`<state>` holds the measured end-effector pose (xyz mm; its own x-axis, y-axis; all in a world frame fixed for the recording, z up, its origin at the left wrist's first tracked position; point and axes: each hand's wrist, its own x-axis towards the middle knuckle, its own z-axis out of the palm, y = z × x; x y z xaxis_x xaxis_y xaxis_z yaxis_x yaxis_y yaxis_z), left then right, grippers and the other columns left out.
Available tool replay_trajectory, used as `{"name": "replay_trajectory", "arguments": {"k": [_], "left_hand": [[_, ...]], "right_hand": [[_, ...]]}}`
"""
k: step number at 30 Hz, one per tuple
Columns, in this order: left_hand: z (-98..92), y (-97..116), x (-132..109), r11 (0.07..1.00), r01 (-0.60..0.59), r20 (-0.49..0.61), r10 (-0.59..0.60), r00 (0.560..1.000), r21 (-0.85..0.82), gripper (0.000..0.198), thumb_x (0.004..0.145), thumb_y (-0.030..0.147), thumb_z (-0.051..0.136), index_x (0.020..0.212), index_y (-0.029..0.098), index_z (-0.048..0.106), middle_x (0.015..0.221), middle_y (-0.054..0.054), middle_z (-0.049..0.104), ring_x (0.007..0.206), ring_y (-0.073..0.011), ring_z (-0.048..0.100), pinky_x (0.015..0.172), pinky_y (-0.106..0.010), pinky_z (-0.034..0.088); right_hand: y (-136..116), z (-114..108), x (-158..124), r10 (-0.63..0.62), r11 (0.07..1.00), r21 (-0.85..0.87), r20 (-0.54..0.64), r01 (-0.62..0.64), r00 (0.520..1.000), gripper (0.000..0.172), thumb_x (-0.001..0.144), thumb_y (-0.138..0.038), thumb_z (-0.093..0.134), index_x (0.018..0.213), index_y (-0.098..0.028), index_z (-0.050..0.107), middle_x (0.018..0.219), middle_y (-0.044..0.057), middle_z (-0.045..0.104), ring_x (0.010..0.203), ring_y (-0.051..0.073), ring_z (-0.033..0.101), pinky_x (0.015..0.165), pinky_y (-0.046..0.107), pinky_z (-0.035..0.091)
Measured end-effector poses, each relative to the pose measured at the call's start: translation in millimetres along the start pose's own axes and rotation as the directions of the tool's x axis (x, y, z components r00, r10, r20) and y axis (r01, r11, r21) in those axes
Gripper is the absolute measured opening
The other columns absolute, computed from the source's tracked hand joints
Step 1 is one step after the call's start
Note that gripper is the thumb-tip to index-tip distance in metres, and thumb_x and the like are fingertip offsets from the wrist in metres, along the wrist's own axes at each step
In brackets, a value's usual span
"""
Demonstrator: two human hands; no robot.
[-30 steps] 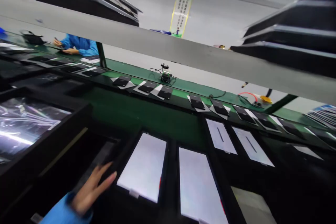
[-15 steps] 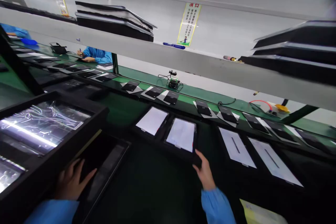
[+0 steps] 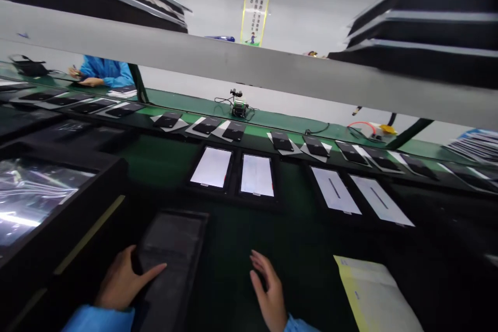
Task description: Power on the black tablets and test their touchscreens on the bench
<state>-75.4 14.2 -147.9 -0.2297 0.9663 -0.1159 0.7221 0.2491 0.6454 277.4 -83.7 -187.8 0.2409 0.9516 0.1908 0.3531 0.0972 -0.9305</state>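
Resting on a dark flat tray [image 3: 171,254] at the bench's near edge, the left hand [image 3: 122,282] lies spread, thumb across it. The right hand [image 3: 268,288] hovers open, empty, beside it. Beyond lie two lit tablets [image 3: 212,167]; a hanging sign [image 3: 257,2] reads "清扫".

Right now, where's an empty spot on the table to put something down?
The dark green mat is bare between the right hand, the two lit white screens and the pale yellow envelope. It's crowded along the far belt of small black devices.
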Motion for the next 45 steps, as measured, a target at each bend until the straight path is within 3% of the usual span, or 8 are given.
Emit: {"name": "replay_trajectory", "arguments": {"k": [3,6,9,16,22,30,38,45], "left_hand": [[33.7,29,-29,0.997,-0.019,0.194,0.033,0.981,-0.072,0.093,0.049,0.074,0.064,0.114,0.012,0.042,0.11,-0.022,0.062,0.105,-0.0397,0.061,0.095,-0.049,0.048],[54.1,53,-50,0.989,-0.043,0.338,0.089,0.937,-0.143,0.099,0.052,0.075,0.062,0.123,0.012,0.035,0.116,-0.022,0.061,0.107,-0.0382,0.061,0.096,-0.048,0.047],[62.7,63,-56,0.993,-0.041,0.438,0.087,0.895,-0.113,0.097,0.057,0.075,0.059,0.126,0.013,0.03,0.118,-0.021,0.061,0.108,-0.0387,0.06,0.096,-0.049,0.047],[80.1,54,-58,0.959,-0.113,0.461,0.226,0.858,-0.259,0.084,0.063,0.067,0.063,0.122,0.017,0.031,0.122,-0.018,0.061,0.114,-0.034,0.058,0.098,-0.044,0.047],[84.4,64,-72,0.897,-0.117,0.297,0.261,0.919,-0.425,0.066,0.068,0.064,0.059,0.117,0.023,0.042,0.105,-0.007,0.069,0.101,-0.0308,0.064,0.088,-0.041,0.05],[80.3,68,-72,0.905,-0.107,0.322,0.254,0.912,-0.411,0.061,0.071,0.065,0.057,0.114,0.025,0.043,0.103,-0.005,0.069,0.098,-0.03,0.065,0.083,-0.039,0.051],[79.8,67,-68,0.798,-0.047,0.306,0.284,0.909,-0.601,0.047,0.075,0.058,0.06,0.108,0.025,0.051,0.105,-0.001,0.068,0.105,-0.0262,0.061,0.089,-0.033,0.05],[81.2,54,-60,0.719,0.08,0.365,0.251,0.897,-0.69,0.058,0.068,0.064,0.068,0.109,0.025,0.055,0.111,-0.002,0.068,0.113,-0.0271,0.057,0.094,-0.033,0.047]], "right_hand": [[-13,22,-1,0.006,1.0,0.017,0.073,-0.007,0.997,0.05,0.092,-0.037,0.051,0.14,-0.031,0.038,0.136,0.008,0.048,0.122,0.025,0.051,0.098,0.042,0.05],[-21,35,5,0.035,0.995,-0.087,-0.08,-0.042,0.996,0.054,0.09,-0.043,0.053,0.141,-0.031,0.04,0.132,0.01,0.046,0.123,0.028,0.048,0.101,0.048,0.046],[-20,34,10,0.019,0.994,-0.104,-0.196,-0.04,0.98,0.048,0.089,-0.045,0.054,0.135,-0.031,0.048,0.122,0.009,0.049,0.116,0.027,0.051,0.1,0.048,0.046],[-11,15,14,0.048,0.993,-0.095,-0.275,-0.077,0.96,0.045,0.089,-0.048,0.054,0.13,-0.03,0.055,0.12,0.009,0.051,0.113,0.027,0.052,0.097,0.047,0.048],[-14,7,17,0.06,0.99,-0.106,-0.256,-0.09,0.965,0.045,0.087,-0.049,0.057,0.127,-0.03,0.057,0.118,0.009,0.052,0.112,0.027,0.053,0.096,0.046,0.049],[-17,7,18,0.099,0.992,-0.051,-0.251,-0.115,0.963,0.042,0.085,-0.048,0.059,0.123,-0.029,0.061,0.116,0.008,0.051,0.112,0.026,0.054,0.098,0.042,0.05],[-13,11,15,0.076,0.993,-0.068,-0.286,-0.099,0.955,0.043,0.087,-0.046,0.058,0.127,-0.031,0.057,0.122,0.007,0.05,0.116,0.026,0.052,0.096,0.042,0.051],[-17,8,16,0.14,0.989,-0.01,-0.254,-0.147,0.957,0.045,0.085,-0.049,0.059,0.125,-0.028,0.059,0.123,0.008,0.05,0.117,0.028,0.05,0.098,0.045,0.049]]}}
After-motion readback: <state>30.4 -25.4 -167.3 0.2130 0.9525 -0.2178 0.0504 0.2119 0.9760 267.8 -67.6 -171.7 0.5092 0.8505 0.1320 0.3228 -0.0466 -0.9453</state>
